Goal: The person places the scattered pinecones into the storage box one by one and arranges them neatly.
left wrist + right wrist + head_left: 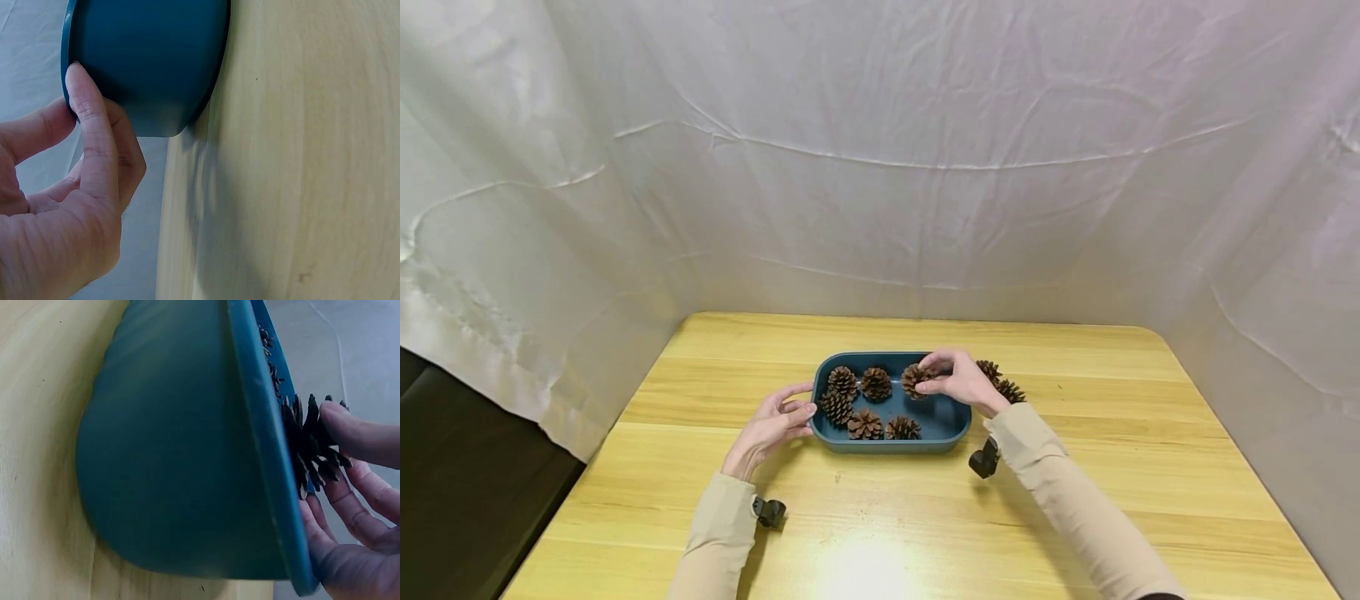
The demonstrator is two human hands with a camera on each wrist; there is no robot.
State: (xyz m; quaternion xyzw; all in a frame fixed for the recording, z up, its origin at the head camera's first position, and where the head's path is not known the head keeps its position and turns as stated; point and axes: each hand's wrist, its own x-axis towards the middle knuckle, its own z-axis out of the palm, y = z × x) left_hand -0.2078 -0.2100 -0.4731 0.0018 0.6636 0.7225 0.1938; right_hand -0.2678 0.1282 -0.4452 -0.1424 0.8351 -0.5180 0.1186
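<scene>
A dark teal oval tub (887,447) stands on the table with several brown pine cones inside. My left hand (780,419) grips its left rim, thumb and fingers on either side of the wall, as the left wrist view (81,150) shows up close. Over the right half of the tub, my right hand (958,379) pinches a pine cone (914,381) between thumb and fingers. In the right wrist view, that pine cone (312,444) shows its spread scales just beyond the tub's rim (265,444). The other pine cones (866,424) lie along the tub's left side and front wall.
More pine cones (1010,391) lie on the table right of the tub, partly hidden by my right wrist. The light wooden table (1112,417) extends around the tub. Pale curtains (917,167) hang behind and at both sides. A dark surface (460,467) shows at the left.
</scene>
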